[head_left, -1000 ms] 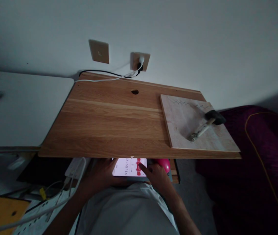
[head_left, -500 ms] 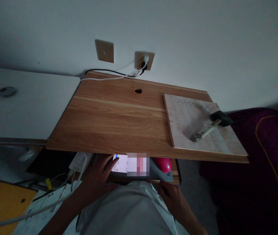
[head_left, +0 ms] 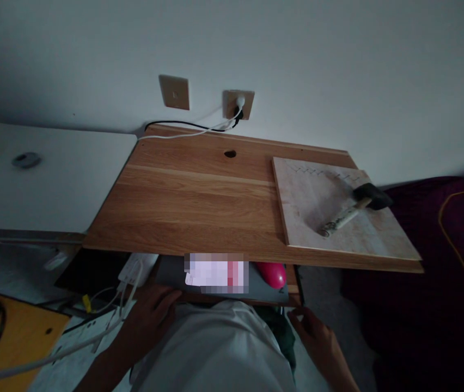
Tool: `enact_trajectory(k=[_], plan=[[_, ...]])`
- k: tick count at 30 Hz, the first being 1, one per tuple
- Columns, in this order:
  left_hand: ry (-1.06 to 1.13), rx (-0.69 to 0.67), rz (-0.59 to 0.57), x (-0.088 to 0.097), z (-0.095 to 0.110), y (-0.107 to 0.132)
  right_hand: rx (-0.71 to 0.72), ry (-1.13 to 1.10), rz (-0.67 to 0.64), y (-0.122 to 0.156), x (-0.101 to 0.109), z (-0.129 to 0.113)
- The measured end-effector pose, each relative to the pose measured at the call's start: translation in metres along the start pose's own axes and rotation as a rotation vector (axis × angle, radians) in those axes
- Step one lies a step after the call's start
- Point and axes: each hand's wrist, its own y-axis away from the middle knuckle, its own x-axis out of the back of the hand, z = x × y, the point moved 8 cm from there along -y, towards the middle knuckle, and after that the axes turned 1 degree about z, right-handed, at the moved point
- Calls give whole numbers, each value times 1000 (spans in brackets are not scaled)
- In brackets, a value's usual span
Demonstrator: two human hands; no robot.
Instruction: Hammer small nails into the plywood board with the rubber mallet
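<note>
Below the tabletop's front edge, a drawer (head_left: 240, 298) stands pulled out in front of my body. In it lie a lit phone (head_left: 209, 273), its screen partly blurred out, and a bright pink computer mouse (head_left: 273, 274), both on a dark grey mat (head_left: 170, 272). My left hand (head_left: 154, 307) rests at the drawer's front left edge, fingers stretched loosely towards the mat, off the phone. At the front right corner is my right hand (head_left: 313, 329), its fingers loosely bent and apart. Nothing shows in it; whether it touches the drawer I cannot tell.
On the wooden tabletop (head_left: 183, 201), a pale board (head_left: 309, 201) carries a black-headed mallet (head_left: 346, 215). A white table (head_left: 64, 190) adjoins at left. White power adapter (head_left: 136, 269) and cables lie near my left arm. Dark purple fabric (head_left: 420, 261) fills the right side.
My left hand has drawn back from the phone's screen to the drawer's front edge. My right hand has shifted right, towards the drawer's corner.
</note>
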Motion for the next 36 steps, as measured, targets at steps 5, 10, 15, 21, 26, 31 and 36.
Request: enact_trajectory(k=[5,10,15,21,26,31,36], plan=[[-54,20,-5,-6,-8,12,23,135,62,2,4,-3],[-111,18,-67,-8,-14,25,250,220,308,8,29,-23],[-172,-20,-175,-18,-15,34,443,281,402,6,35,-35],[-249,-43,-185,-12,-17,26,526,278,371,3,30,-37],[-282,-78,-192,-8,-18,17,521,276,379,1,33,-39],[-296,-78,-134,0,-15,7,541,273,348,0,35,-37],[-333,-79,-210,5,-17,0,597,314,307,1,42,-43]])
